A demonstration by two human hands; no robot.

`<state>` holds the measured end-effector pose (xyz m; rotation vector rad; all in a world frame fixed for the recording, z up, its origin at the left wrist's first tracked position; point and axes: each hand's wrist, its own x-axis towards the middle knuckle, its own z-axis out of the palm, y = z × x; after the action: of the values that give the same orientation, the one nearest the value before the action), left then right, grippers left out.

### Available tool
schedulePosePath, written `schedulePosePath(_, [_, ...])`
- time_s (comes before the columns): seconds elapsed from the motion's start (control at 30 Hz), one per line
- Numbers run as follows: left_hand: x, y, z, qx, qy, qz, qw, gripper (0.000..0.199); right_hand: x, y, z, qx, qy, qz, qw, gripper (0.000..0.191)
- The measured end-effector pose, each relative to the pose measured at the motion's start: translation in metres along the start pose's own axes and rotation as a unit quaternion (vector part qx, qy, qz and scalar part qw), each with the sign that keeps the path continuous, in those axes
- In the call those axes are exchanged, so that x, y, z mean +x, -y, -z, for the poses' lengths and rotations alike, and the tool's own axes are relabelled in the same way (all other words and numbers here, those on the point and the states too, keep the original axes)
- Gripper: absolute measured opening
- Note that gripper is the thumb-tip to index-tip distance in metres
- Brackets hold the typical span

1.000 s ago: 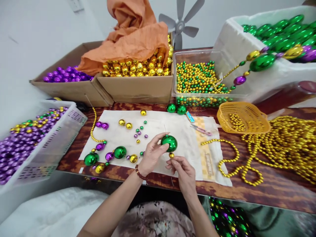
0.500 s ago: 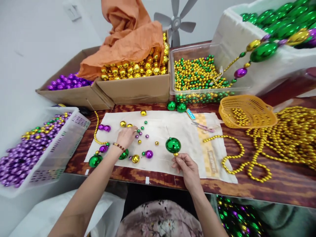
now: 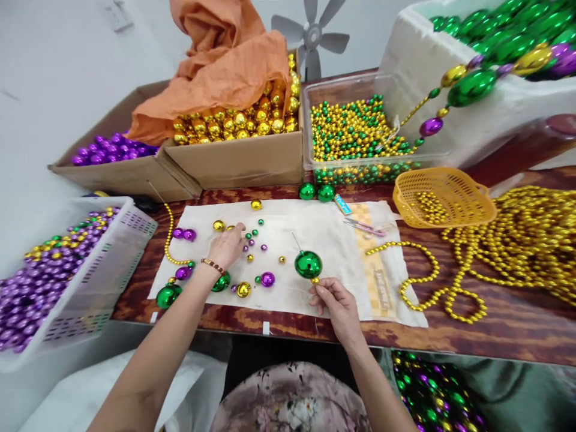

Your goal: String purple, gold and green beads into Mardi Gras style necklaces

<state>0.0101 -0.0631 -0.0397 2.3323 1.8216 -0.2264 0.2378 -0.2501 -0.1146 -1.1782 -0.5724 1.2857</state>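
Between the fingers of my right hand [image 3: 333, 297] is a small gold bead [image 3: 315, 280], with a big green bead [image 3: 308, 264] above it and a thin needle [image 3: 296, 240] sticking up from that. My left hand [image 3: 227, 245] reaches over the white cloth [image 3: 279, 300], beside small green and purple beads. Its fingers are bent, and whether they hold anything is too small to tell. A gold bead [image 3: 218, 225] lies just behind that hand, and a purple bead [image 3: 267, 279] sits between the hands. Another green bead [image 3: 221, 281] is partly behind my left wrist.
Cardboard boxes [image 3: 234, 157] and a clear bin [image 3: 369, 161] of beads line the back. A white basket [image 3: 99, 300] stands left. At the right are scissors [image 3: 364, 227], an orange basket [image 3: 445, 219], gold strands [image 3: 531, 240] and a foam box [image 3: 418, 72].
The whole view has shifted slightly. My left hand's fingers have lifted a little from the small green and purple beads. My right hand still holds the gold bead below the big green one.
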Motion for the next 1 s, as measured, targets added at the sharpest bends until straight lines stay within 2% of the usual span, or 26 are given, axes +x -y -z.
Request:
schedulePosePath(0.23, [-0.008, 0.006, -0.007, -0.049, 0.062, -0.037, 0.996, 0.012, 0.0, 0.003, -0.002, -0.003, 0.002, 0.002, 1.0, 0.033])
schedulePosePath(0.3, [-0.008, 0.008, -0.007, -0.087, 0.044, -0.023, 0.995, 0.009, -0.001, 0.002, -0.002, -0.001, 0.002, -0.002, 1.0, 0.033])
schedulePosePath(0.37, [-0.008, 0.006, -0.005, -0.179, -0.005, 0.0, 0.984, 0.006, -0.001, 0.001, -0.001, -0.002, 0.006, -0.006, 1.0, 0.034])
schedulePosePath(0.4, [-0.009, 0.003, -0.004, -0.257, -0.029, 0.01, 0.966, 0.008, -0.001, 0.001, 0.0, -0.004, 0.009, -0.007, 1.0, 0.034])
schedulePosePath(0.43, [-0.011, -0.003, -0.002, -0.354, -0.042, 0.017, 0.934, 0.013, -0.001, 0.001, 0.001, -0.006, 0.014, -0.008, 1.0, 0.033])
schedulePosePath(0.47, [-0.014, -0.01, 0.0, -0.46, -0.039, 0.017, 0.887, 0.019, -0.002, 0.001, 0.001, -0.01, 0.018, -0.008, 1.0, 0.033])
schedulePosePath(0.53, [-0.02, -0.028, 0.003, -0.647, -0.001, 0.009, 0.762, 0.029, -0.004, 0.002, 0.002, -0.018, 0.023, -0.006, 1.0, 0.033])
schedulePosePath(0.6, [-0.026, -0.048, 0.005, -0.758, 0.038, 0.001, 0.651, 0.031, -0.007, 0.004, 0.004, -0.032, 0.029, -0.001, 0.999, 0.032])
schedulePosePath(0.63, [-0.029, -0.056, 0.006, -0.791, 0.05, 0.0, 0.609, 0.03, -0.009, 0.005, 0.005, -0.042, 0.033, 0.001, 0.999, 0.032])
schedulePosePath(0.7, [-0.033, -0.069, 0.007, -0.835, 0.071, -0.002, 0.546, 0.029, -0.013, 0.008, 0.007, -0.064, 0.043, 0.005, 0.997, 0.031])
schedulePosePath(0.8, [-0.037, -0.078, 0.005, -0.866, 0.093, -0.005, 0.491, 0.028, -0.017, 0.012, 0.009, -0.084, 0.045, 0.011, 0.995, 0.031])
schedulePosePath(1.0, [-0.04, -0.082, 0.002, -0.883, 0.095, -0.007, 0.459, 0.022, -0.02, 0.016, 0.01, -0.095, 0.042, 0.018, 0.994, 0.03])
